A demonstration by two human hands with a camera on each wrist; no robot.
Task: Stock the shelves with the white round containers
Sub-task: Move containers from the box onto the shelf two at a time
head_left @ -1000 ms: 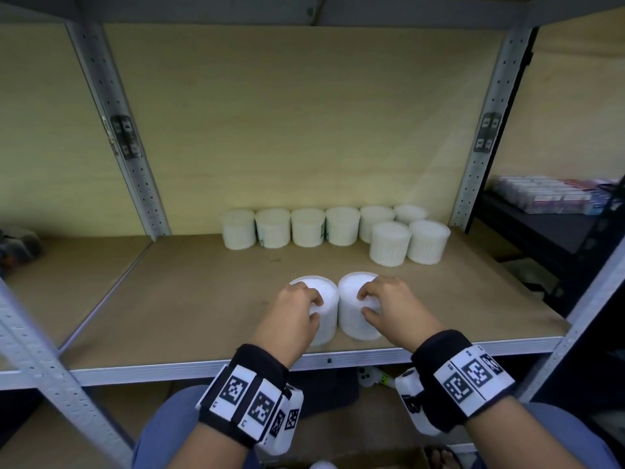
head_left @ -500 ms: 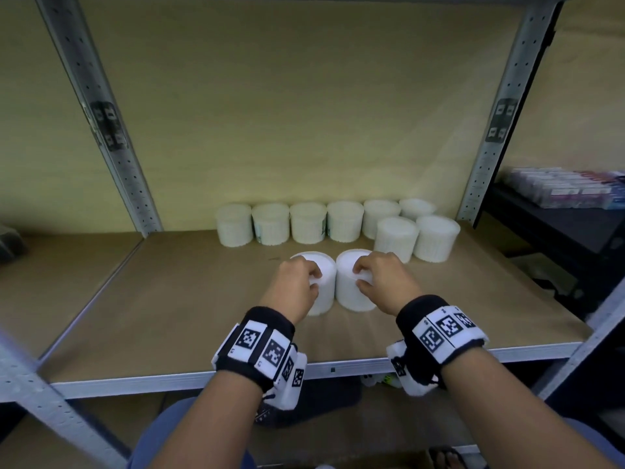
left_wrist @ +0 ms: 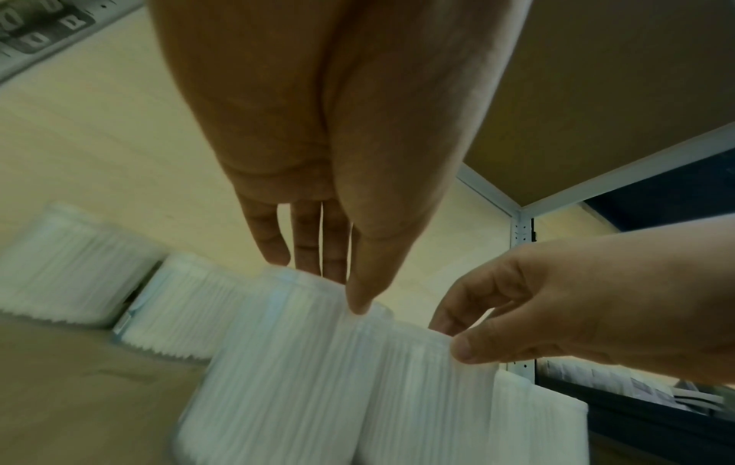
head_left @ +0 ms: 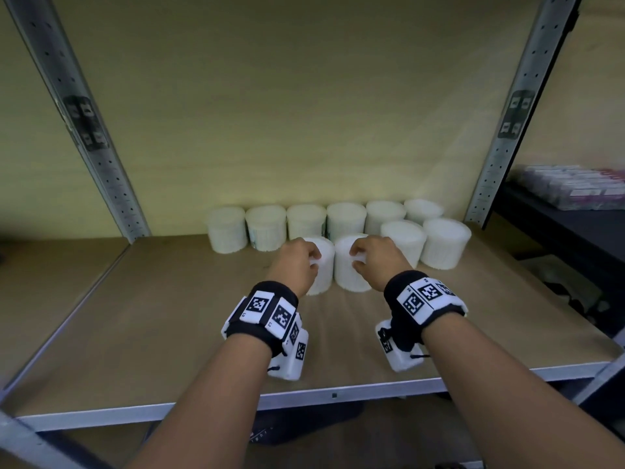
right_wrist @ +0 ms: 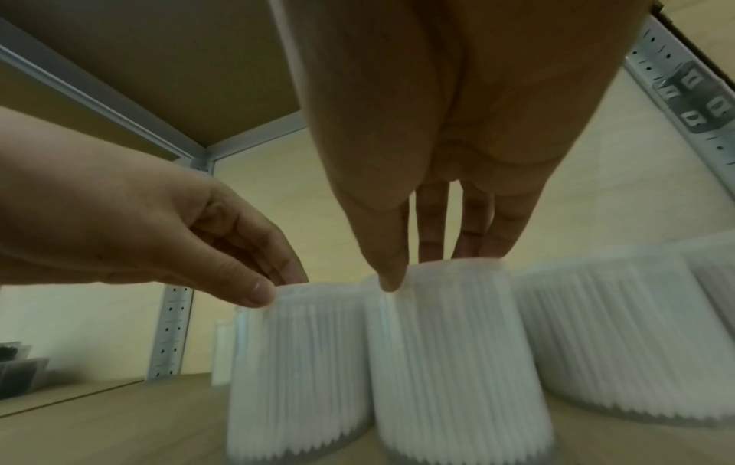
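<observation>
Two white ribbed round containers stand side by side on the wooden shelf (head_left: 162, 319). My left hand (head_left: 314, 258) grips the left container (head_left: 321, 277) by its top rim, thumb in front and fingers behind. My right hand (head_left: 355, 258) holds the right container (head_left: 348, 275) the same way. The left wrist view shows my left hand (left_wrist: 334, 286) pinching the left container's (left_wrist: 278, 361) rim. The right wrist view shows my right hand (right_wrist: 425, 270) on the right container (right_wrist: 457, 346). Both containers stand just in front of a back row of several white containers (head_left: 306, 221).
Two more containers (head_left: 402, 243) (head_left: 444, 243) stand in front of the row at the right, next to the right container. Perforated metal uprights (head_left: 101, 154) (head_left: 500, 147) frame the bay. Flat boxes (head_left: 571, 191) lie on a dark shelf to the right.
Both hands have moved the two containers from near the shelf's front edge back toward the rear row, still holding them by their tops.
</observation>
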